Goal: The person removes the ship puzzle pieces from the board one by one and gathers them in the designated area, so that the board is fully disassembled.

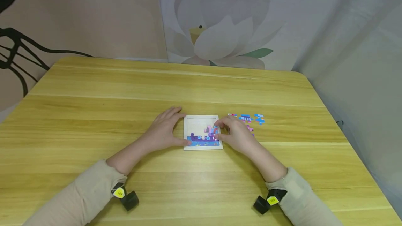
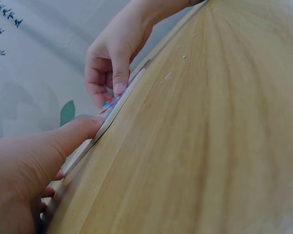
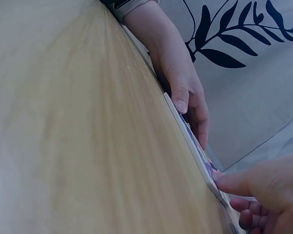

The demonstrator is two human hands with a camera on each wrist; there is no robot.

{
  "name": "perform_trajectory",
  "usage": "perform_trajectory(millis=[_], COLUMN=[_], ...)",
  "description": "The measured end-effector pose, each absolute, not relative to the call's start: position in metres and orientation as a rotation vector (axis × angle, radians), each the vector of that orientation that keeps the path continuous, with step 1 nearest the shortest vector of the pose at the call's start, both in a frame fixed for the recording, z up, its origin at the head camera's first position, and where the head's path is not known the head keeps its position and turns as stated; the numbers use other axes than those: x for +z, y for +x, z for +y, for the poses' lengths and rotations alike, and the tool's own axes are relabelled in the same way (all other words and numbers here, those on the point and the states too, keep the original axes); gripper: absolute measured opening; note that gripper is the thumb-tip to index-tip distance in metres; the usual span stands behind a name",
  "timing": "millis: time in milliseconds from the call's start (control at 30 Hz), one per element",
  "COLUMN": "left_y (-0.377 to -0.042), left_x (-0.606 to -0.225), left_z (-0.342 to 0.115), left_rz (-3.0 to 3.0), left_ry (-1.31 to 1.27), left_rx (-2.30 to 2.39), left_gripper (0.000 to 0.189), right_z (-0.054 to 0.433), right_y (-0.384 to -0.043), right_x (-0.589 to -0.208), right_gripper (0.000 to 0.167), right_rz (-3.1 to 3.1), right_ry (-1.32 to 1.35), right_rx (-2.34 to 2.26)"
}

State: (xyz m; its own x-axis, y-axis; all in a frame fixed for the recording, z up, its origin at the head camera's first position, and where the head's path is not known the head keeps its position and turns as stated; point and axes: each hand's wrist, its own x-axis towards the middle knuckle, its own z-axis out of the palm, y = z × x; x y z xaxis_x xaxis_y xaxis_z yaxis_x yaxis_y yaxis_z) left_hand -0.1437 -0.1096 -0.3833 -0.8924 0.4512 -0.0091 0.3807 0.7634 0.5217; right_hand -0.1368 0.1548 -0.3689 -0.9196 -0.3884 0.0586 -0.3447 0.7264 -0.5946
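Observation:
A small jigsaw puzzle board with a pale frame lies on the table, its lower part filled with pieces picturing a purple boat on blue water. My left hand is spread along the board's left side, thumb on the lower left corner and fingers by the upper left. At the right side, my right hand pinches a blue and red puzzle piece between thumb and fingers, over the picture's right edge. The left wrist view shows the right thumb low against the board. Fingers partly hide the piece.
Several loose puzzle pieces lie right of the board, some partly behind the right hand. The wooden table stretches around the board. Behind it hangs a curtain with a flower print, and a black chair stands at the far left.

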Motion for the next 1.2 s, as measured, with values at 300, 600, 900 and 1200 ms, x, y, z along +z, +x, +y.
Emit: perform_trajectory(millis=[300, 600, 900, 1200], left_y=[-0.1432, -0.1436, -0.1436, -0.1437], left_x=[-0.3823, -0.3833, -0.3830, -0.3829], left_z=[-0.1095, -0.1096, -0.1097, -0.1096], left_rz=[2.821, 2.823, 2.815, 2.817], left_ry=[0.663, 0.663, 0.658, 0.657], left_rx=[0.791, 0.790, 0.797, 0.798], left_gripper=[0.100, 0.102, 0.100, 0.101], right_z=[0.1530, 0.1525, 0.1527, 0.1540], right_y=[-0.1350, -0.1331, -0.1318, -0.1324], right_x=[-0.3667, -0.3673, -0.3694, -0.3724], right_gripper=[0.029, 0.028, 0.028, 0.012], right_rz=[2.866, 2.850, 2.880, 2.917], right_ry=[-0.593, -0.608, -0.678, -0.750], right_rx=[-0.994, -1.100, -1.142, -1.238])
